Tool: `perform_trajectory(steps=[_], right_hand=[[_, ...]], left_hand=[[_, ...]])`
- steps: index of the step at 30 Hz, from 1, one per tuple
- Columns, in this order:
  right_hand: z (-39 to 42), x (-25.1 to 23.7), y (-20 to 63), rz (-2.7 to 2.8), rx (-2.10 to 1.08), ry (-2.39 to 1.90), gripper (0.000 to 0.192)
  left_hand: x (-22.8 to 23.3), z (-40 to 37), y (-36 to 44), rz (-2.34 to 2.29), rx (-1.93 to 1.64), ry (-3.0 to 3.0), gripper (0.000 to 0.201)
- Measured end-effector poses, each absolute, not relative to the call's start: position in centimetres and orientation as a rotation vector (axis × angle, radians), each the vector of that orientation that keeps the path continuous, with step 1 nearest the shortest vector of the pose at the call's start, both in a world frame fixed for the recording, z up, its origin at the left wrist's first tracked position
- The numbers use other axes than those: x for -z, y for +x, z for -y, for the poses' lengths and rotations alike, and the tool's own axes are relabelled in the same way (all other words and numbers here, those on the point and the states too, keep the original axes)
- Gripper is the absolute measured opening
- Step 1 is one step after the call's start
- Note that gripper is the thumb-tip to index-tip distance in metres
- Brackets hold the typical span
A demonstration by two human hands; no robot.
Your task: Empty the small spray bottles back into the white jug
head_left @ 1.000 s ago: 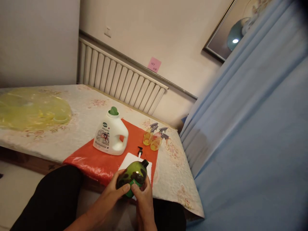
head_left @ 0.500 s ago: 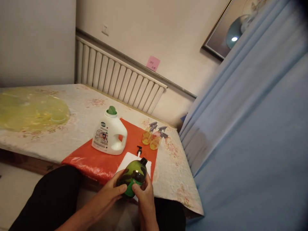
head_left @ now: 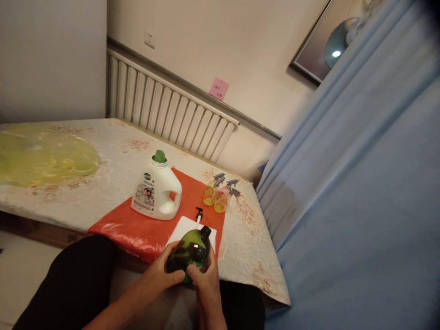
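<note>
- I hold the green bottle [head_left: 191, 250] in both hands just off the near edge of the table [head_left: 113, 156], above my lap and over the near end of the white cloth [head_left: 185, 228].
- My left hand [head_left: 161, 277] wraps the bottle's lower left side, fingers curled closed around it, thumb meeting the base.
- My right hand [head_left: 205, 280] grips the lower right side, thumb and fingertips pressed to a bright green band at the base.
- The bottle is tilted, its dark neck pointing away from me toward the far edge; the neck carries no pump.
- A pump head [head_left: 199, 214] lies apart on the far end of the cloth, so I judge the bottle to be open and the pump not yet refitted.
- I cannot tell from this view whether the bottle holds any liquid.
- The white jug [head_left: 156, 192] stands upright on the red mat [head_left: 137, 227], near the middle of the mat, with its green cap on and neither hand near it.
- Two yellow spray bottles [head_left: 220, 195] stand at the mat's right edge, touching or nearly so, toward the table's right edge.
- A yellow plastic sheet [head_left: 44, 156] lies well apart toward the left end.
- My judgement: the work is at an early or middle stage, with handling confined to the green bottle.
</note>
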State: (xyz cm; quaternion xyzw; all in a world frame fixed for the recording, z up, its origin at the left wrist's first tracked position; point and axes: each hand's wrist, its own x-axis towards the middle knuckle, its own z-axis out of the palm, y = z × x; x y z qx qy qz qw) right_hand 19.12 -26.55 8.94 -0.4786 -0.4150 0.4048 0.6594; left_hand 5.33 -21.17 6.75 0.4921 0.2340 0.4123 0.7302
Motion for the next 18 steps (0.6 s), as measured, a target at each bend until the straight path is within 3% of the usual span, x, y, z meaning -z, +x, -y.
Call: perform_trajectory(steps=[9, 18], right_hand=[[27.1, -9.4, 19.7, 0.948, -1.002, -0.991, 0.085], [26.9, -10.0, 19.6, 0.951, -1.078, -0.882, 0.082]], left_hand=[[-7.5, 21.7, 4.9, -0.339, -0.838, 0.990, 0.081], [-7.1, 21.7, 5.1, -0.366, -0.899, 0.906, 0.079]])
